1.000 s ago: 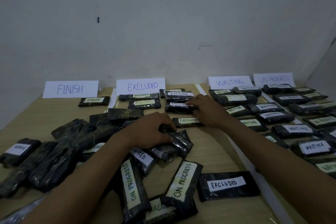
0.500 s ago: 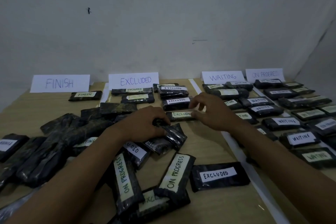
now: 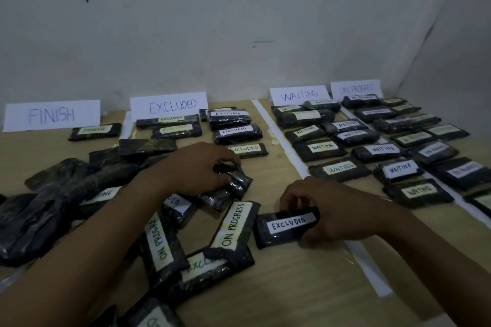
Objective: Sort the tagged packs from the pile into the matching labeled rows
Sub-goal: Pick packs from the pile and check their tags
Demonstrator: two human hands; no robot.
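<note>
Nearest on the table [image 3: 292,287], 2 ON PROGRESS packs [image 3: 233,223] lay tilted over other tagged packs at the front of the pile [image 3: 53,207]. Just right of them, the right hand [image 3: 332,216] was clamped on an EXCLUDED pack [image 3: 281,228]: fingers curled over its far edge, thumb at the near edge. The pack's right end sat under the palm and its white tag showed to the left of the fingers; it lay at table level, well short of its row. Farther back, the left hand [image 3: 194,167] gripped a glossy pack [image 3: 237,180] with curled fingers. That pack stuck out to the right of the fingers, resting on the pile. Beyond it stood the EXCLUDED row [image 3: 236,133] under the EXCLUDED sign [image 3: 170,106]. A tape strip [image 3: 281,138] divided that row from the WAITING row [image 3: 342,146]. 1 FINISH pack [image 3: 95,131] lay before the FINISH sign [image 3: 51,115]. The WAITING sign [image 3: 299,94] and ON PROGRESS sign [image 3: 356,89] stood against the wall.
</note>
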